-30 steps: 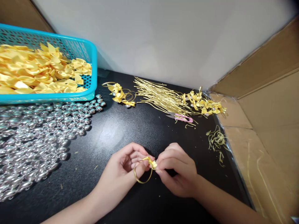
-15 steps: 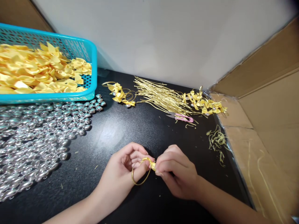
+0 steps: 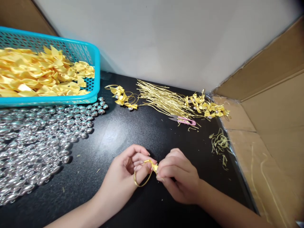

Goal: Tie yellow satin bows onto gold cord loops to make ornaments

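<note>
Low in the middle of the head view, my left hand [image 3: 133, 167] pinches a small yellow ribbon bow [image 3: 155, 167] between thumb and fingertips. A loop of gold cord [image 3: 142, 185] hangs from the bow around my left thumb. My right hand [image 3: 179, 175] is closed at the bow's right side, its thumb and finger pressed together on it. What exactly lies between those right fingertips is partly hidden. Both hands are just above the black table [image 3: 133, 133].
A turquoise basket [image 3: 98, 72] of yellow bows stands at left. Silver beads [image 3: 47, 139] spread before it. Finished-looking bow loops [image 3: 122, 98], gold cords [image 3: 163, 98], pink thread snips [image 3: 186, 121], more bows [image 3: 209, 106] and cord scraps [image 3: 219, 142] lie behind and right. Cardboard [image 3: 273, 85] borders the right.
Both hands keep almost the same place and grip on the bow. The view has shifted very slightly, and the right fingers have moved a little.
</note>
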`<state>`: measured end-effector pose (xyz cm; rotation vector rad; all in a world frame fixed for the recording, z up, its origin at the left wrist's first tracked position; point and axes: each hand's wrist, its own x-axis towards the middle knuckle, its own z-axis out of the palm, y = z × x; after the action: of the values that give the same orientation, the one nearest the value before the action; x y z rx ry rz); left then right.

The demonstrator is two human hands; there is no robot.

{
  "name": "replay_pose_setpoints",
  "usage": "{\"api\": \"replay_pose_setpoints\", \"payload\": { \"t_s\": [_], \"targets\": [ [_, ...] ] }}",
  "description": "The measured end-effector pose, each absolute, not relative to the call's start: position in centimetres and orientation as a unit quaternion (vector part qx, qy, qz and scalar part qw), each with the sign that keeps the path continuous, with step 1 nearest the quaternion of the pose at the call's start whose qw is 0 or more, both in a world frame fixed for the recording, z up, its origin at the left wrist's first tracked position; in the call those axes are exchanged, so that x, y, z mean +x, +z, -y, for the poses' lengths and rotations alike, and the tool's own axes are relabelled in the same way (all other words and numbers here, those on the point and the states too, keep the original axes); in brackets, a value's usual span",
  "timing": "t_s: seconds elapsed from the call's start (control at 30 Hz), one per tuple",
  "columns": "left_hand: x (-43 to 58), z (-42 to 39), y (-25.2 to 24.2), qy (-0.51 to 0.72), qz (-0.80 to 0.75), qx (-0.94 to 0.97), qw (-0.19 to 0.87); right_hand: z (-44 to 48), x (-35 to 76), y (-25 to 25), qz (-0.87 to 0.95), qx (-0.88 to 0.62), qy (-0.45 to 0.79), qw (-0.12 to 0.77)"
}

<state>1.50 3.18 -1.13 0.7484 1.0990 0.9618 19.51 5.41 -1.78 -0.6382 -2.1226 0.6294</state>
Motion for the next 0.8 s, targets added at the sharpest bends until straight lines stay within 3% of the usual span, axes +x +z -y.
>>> {"api": "replay_pose_setpoints", "payload": {
  "t_s": [0.4,0.8],
  "targets": [
    [1.29,-3.13,-1.45,0.432,-0.482,0.332,0.687,-5.49,19.26,-1.74,0.833,-0.265,0.232,0.426],
    [1.69,-2.99,-1.51,0.451,-0.509,0.329,0.655,-5.27,19.91,-1.62,0.860,-0.240,0.232,0.386]
  ]
}}
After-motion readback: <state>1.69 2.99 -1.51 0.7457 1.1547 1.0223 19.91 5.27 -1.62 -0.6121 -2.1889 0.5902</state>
